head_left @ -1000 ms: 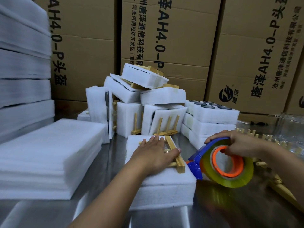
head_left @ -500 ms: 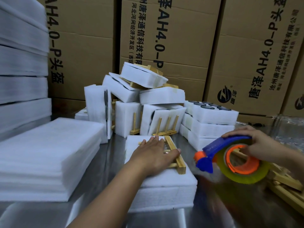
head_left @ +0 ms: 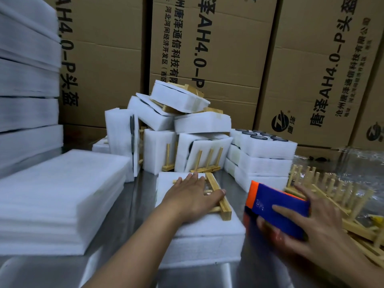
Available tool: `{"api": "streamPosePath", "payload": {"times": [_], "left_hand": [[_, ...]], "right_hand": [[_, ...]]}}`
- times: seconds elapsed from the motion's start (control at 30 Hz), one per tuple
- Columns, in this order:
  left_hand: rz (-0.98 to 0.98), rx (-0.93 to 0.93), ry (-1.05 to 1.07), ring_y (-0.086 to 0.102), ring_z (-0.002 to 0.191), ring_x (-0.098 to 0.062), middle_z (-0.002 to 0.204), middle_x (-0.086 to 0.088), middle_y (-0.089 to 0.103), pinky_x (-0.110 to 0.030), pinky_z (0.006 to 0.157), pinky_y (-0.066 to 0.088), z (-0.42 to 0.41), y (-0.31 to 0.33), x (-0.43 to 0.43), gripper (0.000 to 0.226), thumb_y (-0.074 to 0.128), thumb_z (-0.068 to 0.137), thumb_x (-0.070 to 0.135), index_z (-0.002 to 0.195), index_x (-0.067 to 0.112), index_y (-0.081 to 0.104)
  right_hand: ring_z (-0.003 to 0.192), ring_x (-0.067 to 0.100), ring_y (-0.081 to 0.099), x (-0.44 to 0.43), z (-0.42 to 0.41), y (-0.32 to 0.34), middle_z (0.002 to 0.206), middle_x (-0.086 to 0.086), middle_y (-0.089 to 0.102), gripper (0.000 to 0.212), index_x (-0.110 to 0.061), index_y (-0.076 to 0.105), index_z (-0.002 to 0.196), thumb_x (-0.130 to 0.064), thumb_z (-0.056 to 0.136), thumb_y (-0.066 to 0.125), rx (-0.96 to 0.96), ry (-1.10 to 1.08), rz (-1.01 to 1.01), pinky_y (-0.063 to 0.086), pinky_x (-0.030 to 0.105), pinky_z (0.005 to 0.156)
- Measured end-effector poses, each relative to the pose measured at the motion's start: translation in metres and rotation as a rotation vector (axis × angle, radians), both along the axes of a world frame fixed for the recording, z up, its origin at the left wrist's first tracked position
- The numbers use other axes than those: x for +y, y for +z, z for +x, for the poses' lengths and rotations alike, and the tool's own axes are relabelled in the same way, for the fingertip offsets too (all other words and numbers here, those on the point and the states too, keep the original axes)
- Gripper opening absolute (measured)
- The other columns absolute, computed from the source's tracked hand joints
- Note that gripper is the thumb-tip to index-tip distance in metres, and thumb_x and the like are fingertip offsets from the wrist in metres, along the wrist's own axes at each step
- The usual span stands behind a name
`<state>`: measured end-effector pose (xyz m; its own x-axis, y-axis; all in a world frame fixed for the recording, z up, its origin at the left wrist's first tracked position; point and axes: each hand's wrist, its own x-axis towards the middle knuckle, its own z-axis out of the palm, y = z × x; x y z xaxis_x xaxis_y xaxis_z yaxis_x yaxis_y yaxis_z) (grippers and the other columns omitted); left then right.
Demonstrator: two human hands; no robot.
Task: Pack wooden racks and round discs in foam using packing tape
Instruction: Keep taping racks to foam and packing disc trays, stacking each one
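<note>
Blue-and-orange tape dispenser (head_left: 278,206), white foam (head_left: 207,231)

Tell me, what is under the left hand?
The left hand presses flat on a wooden rack lying on a white foam block. The palm hides most of the rack, so any discs beneath cannot be seen.

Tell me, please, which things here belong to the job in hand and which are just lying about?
In use: left hand pressing wooden rack onto foam block; right hand gripping tape dispenser.
Lying about: taped bundles, foam sheet stack, loose racks, cardboard boxes.
</note>
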<state>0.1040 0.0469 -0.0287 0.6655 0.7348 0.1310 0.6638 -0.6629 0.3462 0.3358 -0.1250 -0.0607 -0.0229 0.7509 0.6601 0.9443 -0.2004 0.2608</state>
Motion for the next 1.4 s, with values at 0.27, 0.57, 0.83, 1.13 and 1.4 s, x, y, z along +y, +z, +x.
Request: {"api": "streamPosePath", "payload": {"times": [0.27,0.57,0.83,1.13,1.4], "left_hand": [[-0.015,-0.011,-0.001,-0.004,0.146,-0.011,0.159,0.003,-0.002,-0.033,0.116,-0.003,0.000,-0.001,0.001,0.085,0.020,0.085,0.073,0.151,0.021,0.008],[-0.015,-0.033,-0.001,-0.003,0.146,-0.011,0.159,0.002,0.000,-0.033,0.115,-0.003,0.000,-0.002,0.003,0.079,0.022,0.087,0.070,0.151,0.025,0.012],[-0.001,-0.047,0.012,-0.003,0.146,-0.010,0.159,0.002,0.001,-0.032,0.116,-0.001,0.001,-0.003,0.003,0.076,0.023,0.088,0.070,0.150,0.027,0.015],[-0.250,-1.299,0.268,0.065,0.086,-0.009,0.086,0.009,0.073,-0.019,0.066,0.049,-0.036,0.017,0.019,0.015,0.063,0.075,0.039,0.076,0.027,0.072],[-0.462,-0.510,0.518,0.043,0.128,-0.028,0.145,-0.015,0.040,-0.030,0.100,0.033,-0.052,-0.007,0.034,0.068,0.027,0.094,0.060,0.142,0.013,0.039]], "right_hand": [[0.105,0.027,0.042,-0.012,-0.017,-0.002,0.122,0.014,0.062,0.017,-0.040,0.075,0.089,-0.044,0.073,0.076,-0.028,0.044,0.038,0.048,0.052,0.070],[0.131,-0.017,0.024,0.042,-0.082,0.033,0.143,-0.034,0.032,0.029,-0.059,0.049,0.119,-0.046,0.093,0.046,0.903,0.497,0.139,0.026,0.016,0.103],[0.106,0.020,0.065,0.124,-0.094,0.003,0.103,-0.004,0.069,0.034,-0.024,0.069,0.102,-0.048,0.092,0.048,1.901,0.467,-0.170,0.051,0.017,0.074],[0.112,0.012,0.060,0.114,-0.095,0.001,0.122,0.000,0.065,0.045,-0.022,0.058,0.121,-0.051,0.089,0.046,2.131,0.614,-0.111,0.043,0.015,0.081],[0.074,0.020,0.073,0.107,-0.099,0.000,0.076,0.001,0.075,0.058,-0.030,0.076,0.059,-0.060,0.090,0.037,2.274,0.758,-0.184,0.056,0.030,0.056]]}}
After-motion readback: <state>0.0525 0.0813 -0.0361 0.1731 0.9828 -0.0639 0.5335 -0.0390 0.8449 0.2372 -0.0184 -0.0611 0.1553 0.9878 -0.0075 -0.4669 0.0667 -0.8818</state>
